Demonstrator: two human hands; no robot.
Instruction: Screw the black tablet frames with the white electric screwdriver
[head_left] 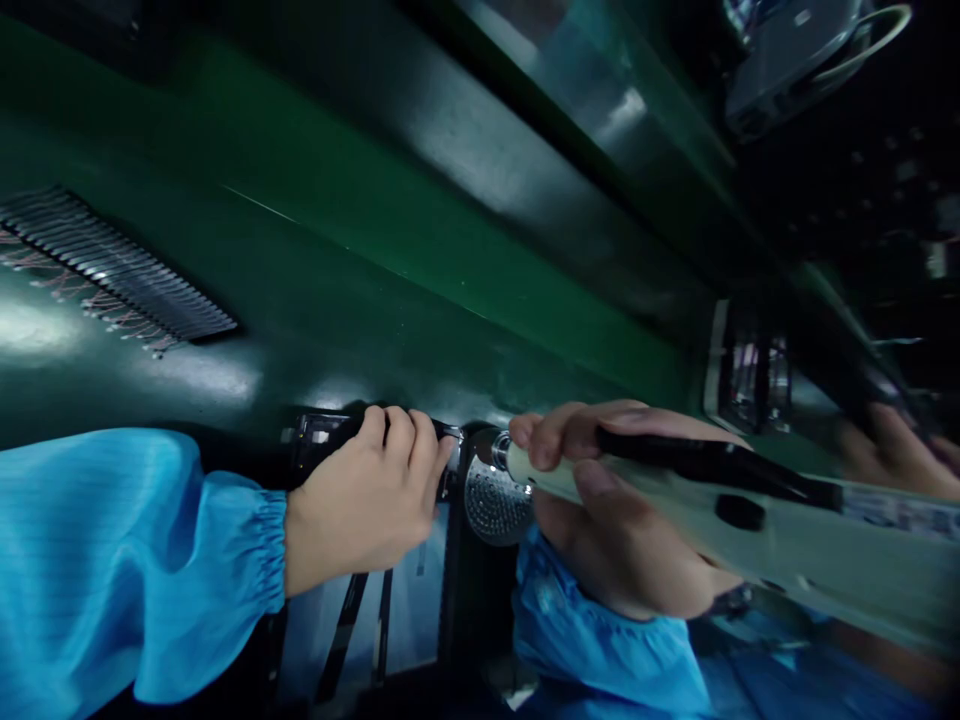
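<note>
My right hand (607, 500) is wrapped round a pale green electric screwdriver (847, 560) with a black lever along its side. The tool lies nearly level, its tip end pointing left. Just under that tip is a round metal dish with a dotted surface (496, 505). My left hand (367, 495) is closed, fingers curled over the top edge of a black-framed fixture (311, 435); the hand hides what the fingertips touch. Below it lies a bluish flat panel (420, 590) crossed by dark strips.
On the green bench mat (360, 300) at left lies a row of narrow dark parts with thin wires (120, 270). A dark rail (487, 150) runs across behind. Another person's blurred hand (892, 450) is at far right, below a grey device with a cable (795, 60).
</note>
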